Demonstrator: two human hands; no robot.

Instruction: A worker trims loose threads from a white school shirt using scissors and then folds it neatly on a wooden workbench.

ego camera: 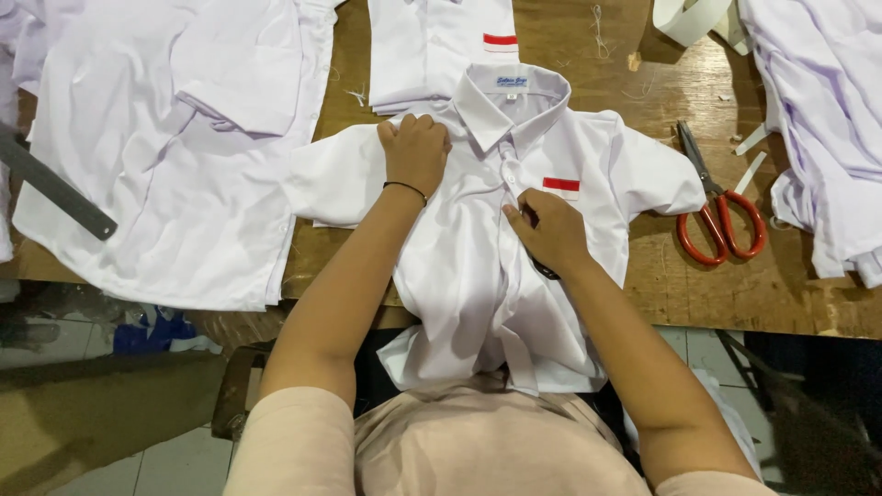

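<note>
While the left hand (415,152) lay closed in a fist, pressing down the chest of a small white shirt (464,266) just beside its collar (511,103), the right hand (549,230) pinched the button placket with curled fingers. That shirt lay face up on the wooden desk (707,294), its hem hanging over the near edge. Red-handled scissors (719,213) rested just right of its sleeve, a larger white shirt (175,156) lay to the left, and a grey ruler (55,188) crossed it.

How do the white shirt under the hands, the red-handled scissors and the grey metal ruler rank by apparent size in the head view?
1. white shirt
2. and 3. red-handled scissors and grey metal ruler: alike; ruler partly cut off.
</note>
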